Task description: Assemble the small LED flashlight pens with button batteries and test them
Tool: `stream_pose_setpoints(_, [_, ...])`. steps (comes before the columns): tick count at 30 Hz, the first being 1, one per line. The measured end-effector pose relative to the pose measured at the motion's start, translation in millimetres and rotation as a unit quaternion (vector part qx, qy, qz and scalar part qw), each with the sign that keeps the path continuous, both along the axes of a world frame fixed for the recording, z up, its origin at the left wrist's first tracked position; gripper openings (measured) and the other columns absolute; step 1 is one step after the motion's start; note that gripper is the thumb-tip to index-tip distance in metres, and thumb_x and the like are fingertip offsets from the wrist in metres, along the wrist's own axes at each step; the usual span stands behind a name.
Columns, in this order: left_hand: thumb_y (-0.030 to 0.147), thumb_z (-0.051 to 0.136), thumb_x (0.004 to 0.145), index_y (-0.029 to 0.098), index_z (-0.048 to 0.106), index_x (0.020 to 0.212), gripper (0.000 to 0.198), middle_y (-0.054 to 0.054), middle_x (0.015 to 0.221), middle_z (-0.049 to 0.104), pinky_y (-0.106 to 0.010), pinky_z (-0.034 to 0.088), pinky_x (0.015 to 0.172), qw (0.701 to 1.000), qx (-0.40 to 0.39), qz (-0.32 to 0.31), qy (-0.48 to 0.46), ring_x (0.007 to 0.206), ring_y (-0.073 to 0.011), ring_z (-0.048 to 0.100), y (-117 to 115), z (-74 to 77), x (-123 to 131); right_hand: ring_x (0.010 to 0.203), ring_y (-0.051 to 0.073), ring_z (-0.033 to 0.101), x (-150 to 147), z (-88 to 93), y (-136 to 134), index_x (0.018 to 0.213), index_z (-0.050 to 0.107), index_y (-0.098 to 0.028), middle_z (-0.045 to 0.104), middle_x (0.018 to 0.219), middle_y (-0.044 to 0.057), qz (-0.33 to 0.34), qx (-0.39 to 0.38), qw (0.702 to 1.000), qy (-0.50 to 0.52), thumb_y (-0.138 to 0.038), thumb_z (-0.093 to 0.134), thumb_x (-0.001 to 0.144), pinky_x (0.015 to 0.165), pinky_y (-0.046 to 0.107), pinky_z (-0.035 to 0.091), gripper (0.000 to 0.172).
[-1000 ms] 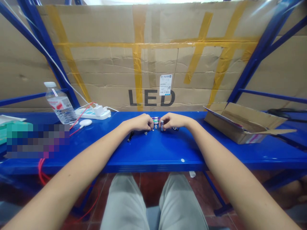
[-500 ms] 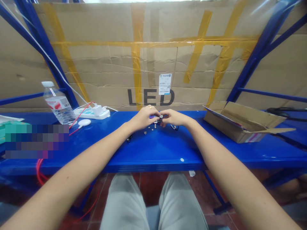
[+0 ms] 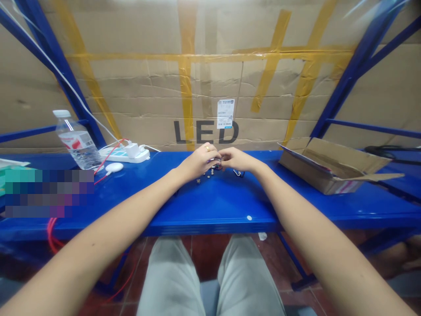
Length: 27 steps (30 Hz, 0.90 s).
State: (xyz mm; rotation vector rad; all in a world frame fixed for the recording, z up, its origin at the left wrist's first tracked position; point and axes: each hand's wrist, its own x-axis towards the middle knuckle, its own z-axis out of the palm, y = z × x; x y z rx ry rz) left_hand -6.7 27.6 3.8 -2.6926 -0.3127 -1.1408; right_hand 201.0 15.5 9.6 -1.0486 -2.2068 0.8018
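over blue bench [image 3: 210, 206], hands [image 3: 200, 160] seemingly pinch small part [image 3: 217, 163].

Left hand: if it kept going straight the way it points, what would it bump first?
The left hand would probably first meet the small shiny part it pinches, then the right hand holding it too. Behind stands the brown cardboard wall printed LED, though depth is unclear.

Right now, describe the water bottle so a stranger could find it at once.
Follow the long blue metal bench toward its left end. A clear plastic water bottle stands left of the white power strip: the only tall, see-through thing there, white-capped, red-labelled.
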Motion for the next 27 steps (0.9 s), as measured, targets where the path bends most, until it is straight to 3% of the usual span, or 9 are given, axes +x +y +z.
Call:
stream_pose_setpoints(15, [0.024,0.060,0.094,0.019,0.065,0.098,0.008,-0.007,0.093,0.066,-0.035,0.050,0.083,1.000,-0.001,0.008,-0.006,0.093,-0.0190,0.058,-0.7,1.1,-2.2,0.068,0.015,0.061,-1.6,3.5,-4.4,0.085,0.064,-0.016,0.067,0.074,0.001,-0.019,0.001,0.999,0.030,-0.014,0.058,0.070,0.065,0.027,0.047,0.016])
stream_pose_setpoints(18, [0.023,0.058,0.095,0.018,0.064,0.096,0.007,-0.007,0.093,0.066,-0.034,0.050,0.083,1.000,-0.001,0.014,-0.012,0.091,-0.0186,0.058,-1.9,0.8,-1.2,0.067,0.014,0.057,-0.4,2.9,-1.4,0.078,0.063,-0.017,0.060,0.070,0.000,-0.036,0.076,0.996,0.003,-0.013,0.056,0.071,0.065,0.027,0.044,0.011])
stream_pose_setpoints(22, [0.021,0.058,0.095,0.018,0.062,0.096,0.006,-0.006,0.093,0.067,-0.034,0.051,0.083,0.999,-0.029,0.027,-0.009,0.093,-0.0186,0.061,-1.4,-1.7,-1.2,0.075,0.015,0.056,-1.4,4.2,0.1,0.074,0.066,-0.017,0.058,0.082,0.003,-0.070,0.213,0.974,-0.031,-0.010,0.056,0.071,0.073,0.029,0.044,0.013])
stream_pose_setpoints(27, [0.023,0.060,0.093,0.017,0.062,0.094,0.006,-0.006,0.090,0.067,-0.033,0.051,0.082,0.997,-0.052,0.048,0.001,0.091,-0.0185,0.062,0.5,-4.0,-2.2,0.085,0.019,0.058,-2.0,4.5,0.6,0.081,0.073,-0.019,0.058,0.093,0.007,-0.073,0.266,0.960,-0.040,-0.008,0.057,0.074,0.083,0.034,0.046,0.020])
